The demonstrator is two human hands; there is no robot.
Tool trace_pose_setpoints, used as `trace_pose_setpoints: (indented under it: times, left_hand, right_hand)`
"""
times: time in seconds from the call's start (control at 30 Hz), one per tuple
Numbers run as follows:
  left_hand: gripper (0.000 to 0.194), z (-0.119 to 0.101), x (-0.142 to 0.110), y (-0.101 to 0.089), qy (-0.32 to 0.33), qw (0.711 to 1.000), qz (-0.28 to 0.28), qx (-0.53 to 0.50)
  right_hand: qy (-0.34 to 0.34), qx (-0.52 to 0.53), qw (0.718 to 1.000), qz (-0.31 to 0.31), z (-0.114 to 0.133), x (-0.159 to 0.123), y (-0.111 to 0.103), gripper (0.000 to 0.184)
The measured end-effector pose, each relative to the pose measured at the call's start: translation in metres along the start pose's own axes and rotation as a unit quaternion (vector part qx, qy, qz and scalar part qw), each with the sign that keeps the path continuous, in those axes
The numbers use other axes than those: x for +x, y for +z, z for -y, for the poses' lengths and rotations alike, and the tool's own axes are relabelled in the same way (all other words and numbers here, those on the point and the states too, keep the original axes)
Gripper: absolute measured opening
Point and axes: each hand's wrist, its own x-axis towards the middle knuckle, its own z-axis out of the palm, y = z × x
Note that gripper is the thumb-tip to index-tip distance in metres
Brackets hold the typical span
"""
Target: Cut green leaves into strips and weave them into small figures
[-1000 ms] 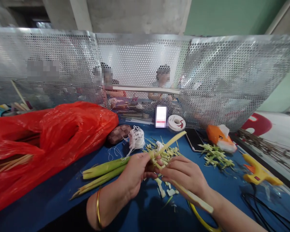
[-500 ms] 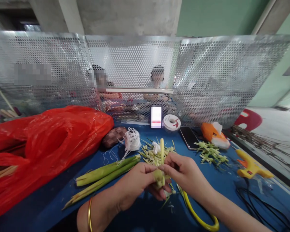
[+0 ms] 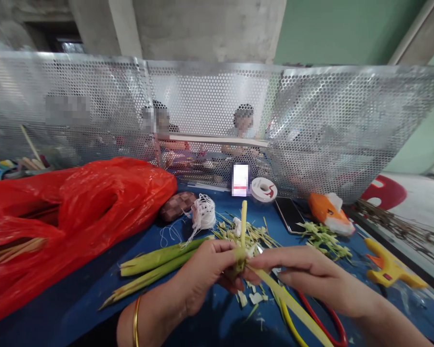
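My left hand is closed around a small bundle of folded green leaf strips. A pale stalk stands upright out of the bundle, and a long flat leaf strip trails from it toward the lower right. Beside it, my right hand has its fingers stretched out, the index fingertip touching the bundle where the strip leaves it. Partly under the strip and hand lie scissors with red and yellow handles. Leaf scraps are scattered below and behind the hands.
Left are green stalks, a red plastic bag, a checkered pouch and white string. Behind stand a ribbon spool and a perforated screen; a phone, tissue pack and yellow glue gun lie right.
My right hand has moved right and opened from its pinch at the bundle. The long strip now stretches toward the lower right, and the red scissor handle has come into view.
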Motion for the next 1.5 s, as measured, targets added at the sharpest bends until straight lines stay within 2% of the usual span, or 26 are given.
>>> trace_pose_setpoints:
  times: [0.1, 0.17, 0.23, 0.3, 0.47, 0.6, 0.7, 0.77, 0.87, 0.97, 1.03, 1.13, 1.33, 1.5]
  left_hand:
    - [0.022, 0.004, 0.002, 0.001, -0.004, 1.0, -0.009, -0.001]
    - [0.021, 0.007, 0.003, 0.003, -0.016, 1.0, -0.006, 0.0]
    - [0.02, 0.01, 0.004, 0.006, -0.027, 1.0, 0.0, 0.005]
    - [0.019, 0.011, 0.003, 0.009, -0.031, 0.999, 0.009, 0.011]
    - [0.019, 0.009, 0.003, 0.008, -0.027, 0.999, 0.019, -0.009]
    - [0.018, 0.007, 0.004, 0.002, -0.022, 0.994, 0.088, -0.066]
    - [0.02, 0.009, 0.005, -0.002, -0.023, 0.989, 0.113, -0.093]
    - [0.021, 0.01, 0.005, -0.003, -0.023, 0.988, 0.116, -0.099]
    - [0.022, 0.008, 0.003, -0.003, -0.033, 0.989, 0.116, -0.091]
    - [0.023, 0.002, 0.0, 0.001, -0.053, 0.991, 0.099, -0.076]
    - [0.022, 0.0, -0.001, 0.003, -0.07, 0.991, 0.086, -0.071]
    - [0.019, 0.002, 0.001, 0.006, -0.076, 0.993, 0.057, -0.065]
    - [0.023, 0.008, 0.004, 0.006, -0.032, 0.998, -0.006, -0.058]
    - [0.03, 0.009, 0.002, 0.008, -0.011, 0.998, -0.008, -0.058]
  right_hand:
    - [-0.054, -0.117, 0.99, -0.059, -0.008, 0.008, 0.016, 0.022]
    - [-0.114, -0.238, 0.957, -0.123, -0.011, 0.014, 0.028, 0.018]
    - [-0.174, -0.316, 0.918, -0.166, -0.012, 0.018, 0.037, 0.016]
    - [-0.196, -0.331, 0.907, -0.17, -0.013, 0.019, 0.043, 0.014]
    - [-0.152, -0.318, 0.916, -0.189, -0.022, 0.016, 0.048, 0.011]
    - [-0.125, -0.3, 0.921, -0.214, -0.027, 0.012, 0.048, 0.011]
    - [-0.084, -0.263, 0.929, -0.246, -0.028, 0.011, 0.048, 0.014]
    - [-0.041, -0.207, 0.938, -0.275, -0.026, 0.011, 0.048, 0.015]
    - [0.038, -0.064, 0.946, -0.315, -0.021, 0.013, 0.046, 0.015]
    - [0.094, 0.068, 0.939, -0.323, -0.015, 0.017, 0.043, 0.019]
    - [0.111, 0.105, 0.936, -0.318, -0.014, 0.019, 0.043, 0.021]
    - [0.104, 0.091, 0.941, -0.308, -0.017, 0.02, 0.043, 0.021]
    - [0.095, -0.002, 0.953, -0.286, -0.027, 0.015, 0.047, 0.026]
    - [0.127, 0.014, 0.943, -0.306, -0.027, 0.017, 0.045, 0.027]
